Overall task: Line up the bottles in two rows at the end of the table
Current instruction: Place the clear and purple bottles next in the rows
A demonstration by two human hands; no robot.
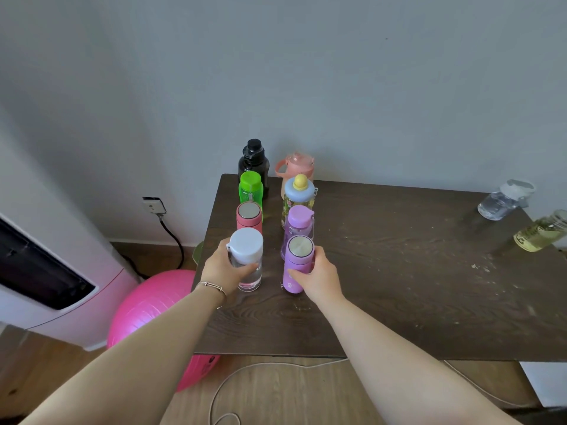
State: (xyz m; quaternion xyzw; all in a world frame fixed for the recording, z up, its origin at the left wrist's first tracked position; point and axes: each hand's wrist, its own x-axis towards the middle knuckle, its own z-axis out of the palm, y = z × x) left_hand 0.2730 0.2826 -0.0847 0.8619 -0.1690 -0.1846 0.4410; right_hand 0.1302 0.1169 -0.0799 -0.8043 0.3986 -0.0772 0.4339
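Bottles stand in two rows at the left end of the dark wooden table [383, 286]. The left hand [221, 268] is wrapped around the clear bottle with a white lid [247, 259], and the right hand [319, 277] around the purple bottle with a silver top [297, 265]. Two clear bottles [503, 199] stand far off at the right end.

A single head-worn wide-angle camera looks forward and steeply down over the person's outstretched forearms onto the dark wooden surface [383, 271], whose near edge crosses the lower part of the view. The lens sits close above the near left end, where two rows of bottles [270, 216] run away toward the far wall [337, 72]. Wide-angle distortion bends the scene's edges; wooden floor [276, 391] fills the bottom.
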